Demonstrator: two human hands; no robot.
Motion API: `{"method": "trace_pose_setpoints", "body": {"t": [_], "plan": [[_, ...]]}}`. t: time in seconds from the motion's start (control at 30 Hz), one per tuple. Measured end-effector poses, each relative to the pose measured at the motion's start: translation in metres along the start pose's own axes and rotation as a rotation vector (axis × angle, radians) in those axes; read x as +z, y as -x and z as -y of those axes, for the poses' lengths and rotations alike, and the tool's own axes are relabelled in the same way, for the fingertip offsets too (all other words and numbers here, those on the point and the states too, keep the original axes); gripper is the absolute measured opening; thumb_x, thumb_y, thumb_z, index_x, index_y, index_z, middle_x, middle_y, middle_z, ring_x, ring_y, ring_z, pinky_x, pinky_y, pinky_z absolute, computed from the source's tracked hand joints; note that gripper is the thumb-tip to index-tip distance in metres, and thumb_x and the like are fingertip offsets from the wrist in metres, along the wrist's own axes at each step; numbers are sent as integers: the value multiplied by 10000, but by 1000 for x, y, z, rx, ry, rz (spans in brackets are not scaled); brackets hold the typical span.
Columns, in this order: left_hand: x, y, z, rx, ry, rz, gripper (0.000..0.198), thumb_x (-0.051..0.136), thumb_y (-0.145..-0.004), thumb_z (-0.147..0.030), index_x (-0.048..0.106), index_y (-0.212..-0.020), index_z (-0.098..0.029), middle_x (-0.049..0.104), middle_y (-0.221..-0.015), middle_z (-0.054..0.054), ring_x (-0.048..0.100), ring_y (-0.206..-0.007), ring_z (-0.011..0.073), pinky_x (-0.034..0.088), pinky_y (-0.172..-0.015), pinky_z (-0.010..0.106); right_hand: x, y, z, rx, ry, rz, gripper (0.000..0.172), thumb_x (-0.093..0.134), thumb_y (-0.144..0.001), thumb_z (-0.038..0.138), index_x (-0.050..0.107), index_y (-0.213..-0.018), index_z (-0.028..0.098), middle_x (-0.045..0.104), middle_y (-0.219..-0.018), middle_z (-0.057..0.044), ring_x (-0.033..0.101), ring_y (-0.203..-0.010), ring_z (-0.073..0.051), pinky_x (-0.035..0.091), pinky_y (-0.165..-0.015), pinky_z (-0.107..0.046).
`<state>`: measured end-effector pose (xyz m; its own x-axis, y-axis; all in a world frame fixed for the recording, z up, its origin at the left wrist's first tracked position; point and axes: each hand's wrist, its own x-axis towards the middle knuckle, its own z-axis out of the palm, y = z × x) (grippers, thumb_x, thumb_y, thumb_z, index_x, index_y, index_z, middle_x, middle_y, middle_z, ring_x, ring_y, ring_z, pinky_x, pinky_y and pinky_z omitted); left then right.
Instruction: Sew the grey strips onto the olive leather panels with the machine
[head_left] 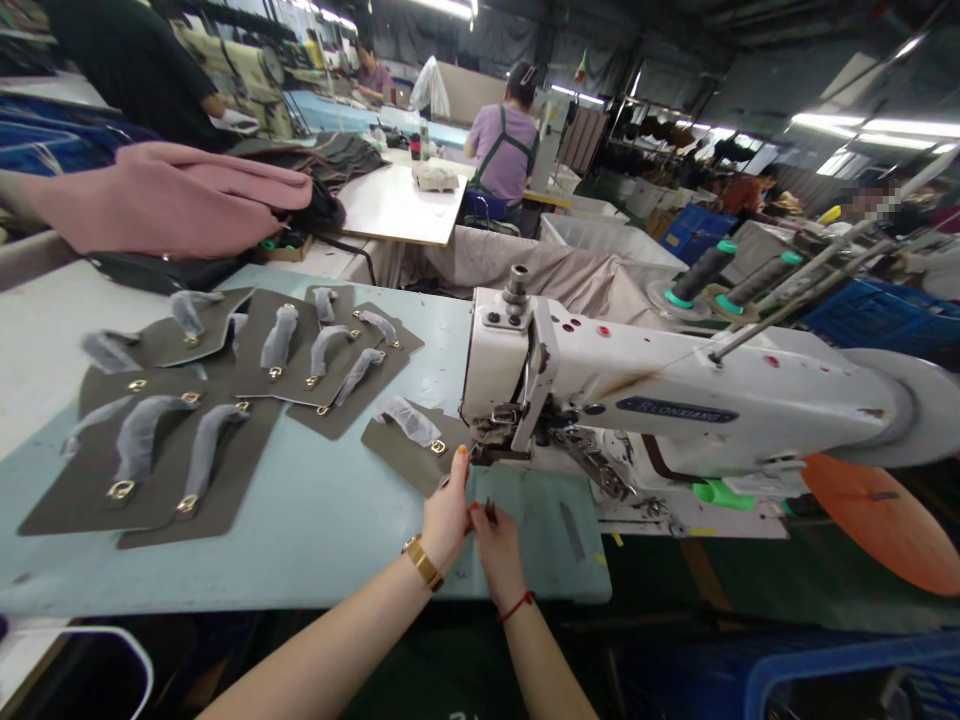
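A flat grey panel with a plastic-wrapped handle and a gold buckle lies by the needle end of the white sewing machine. My left hand, with a gold watch on its wrist, is closed at the panel's near right edge, thumb pointing up by the presser foot. Just right of it, my right hand is closed in a pinch, and a small dark tip shows at its fingers; what it is I cannot make out. The needle itself is hidden.
Several more grey panels with wrapped handles overlap on the light blue table to the left. Pink material is heaped behind. Thread cones stand behind the machine; a blue crate is at lower right. Other people sit farther back.
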<state>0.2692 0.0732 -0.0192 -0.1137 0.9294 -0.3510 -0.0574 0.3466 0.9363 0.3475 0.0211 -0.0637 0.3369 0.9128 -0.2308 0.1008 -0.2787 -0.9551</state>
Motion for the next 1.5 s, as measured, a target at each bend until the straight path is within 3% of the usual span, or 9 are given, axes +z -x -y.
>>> {"method": "trace_pose_setpoints", "body": {"t": [0.17,0.27,0.37,0.5,0.67,1.03,1.17,1.27,1.5], "plan": [[-52,2,22,125,101,-30,551,516,-828,-580,511,-1221,-195,573,-1213,101,563,-1075,237,483,-879,351,-3,-4,43,-47,-12,-97,382,467,-882,476,693,-873,169,717,-846,-82,631,-875,-226,440,-818,-299],[-96,-24,26,302,-160,-130,522,438,-895,-525,444,-1307,-206,445,-1362,113,428,-1252,258,353,-1055,439,5,-13,71,-101,-4,-104,421,467,-881,502,688,-757,167,694,-766,-68,611,-765,-204,435,-722,-272],[-116,-72,2,672,-513,235,460,415,-924,-465,490,-1298,-208,415,-1410,112,333,-1336,270,253,-1125,460,22,-25,85,-132,8,-106,472,480,-863,528,589,-582,164,555,-552,-11,500,-576,-152,352,-548,-244],[-102,-131,-47,1026,-846,792,641,428,-886,-563,392,-1399,-180,413,-1418,151,289,-1355,316,224,-1126,493,40,-33,84,-126,-13,-130,447,485,-860,498,524,-565,165,445,-509,27,384,-514,-116,274,-487,-236],[-83,-148,-80,1271,-1031,1025,745,494,-813,-640,398,-1393,-184,430,-1341,175,417,-1223,331,344,-1042,476,37,-32,75,-122,-48,-132,412,491,-849,478,587,-624,146,521,-561,4,447,-560,-129,322,-501,-225],[-87,-78,-99,1165,-1325,674,612,484,-837,-606,475,-1332,-245,490,-1085,122,506,-996,288,463,-861,444,11,-36,73,-97,-75,16,407,512,-837,520,658,-747,150,588,-612,-17,491,-555,-145,353,-494,-226],[-83,-58,-100,1144,-1301,566,538,520,-860,-521,494,-1303,-217,505,-1159,117,504,-1058,287,427,-960,480,-1,-31,70,-121,-65,65,381,524,-850,498,632,-726,154,580,-654,-11,491,-605,-142,356,-546,-232],[-82,-61,-97,1211,-1184,641,457,548,-868,-469,542,-1237,-198,522,-1225,108,497,-1144,272,305,-1090,515,-9,-19,65,-138,-45,83,364,566,-842,469,586,-664,152,523,-617,17,446,-594,-120,323,-555,-226],[-87,-76,-87,1154,-876,770,343,580,-872,-389,601,-1167,-215,556,-1268,87,552,-1132,245,476,-975,386,-9,7,58,-136,-52,133,411,480,-902,481,644,-747,137,656,-701,-32,573,-690,-156,377,-616,-234]]}}
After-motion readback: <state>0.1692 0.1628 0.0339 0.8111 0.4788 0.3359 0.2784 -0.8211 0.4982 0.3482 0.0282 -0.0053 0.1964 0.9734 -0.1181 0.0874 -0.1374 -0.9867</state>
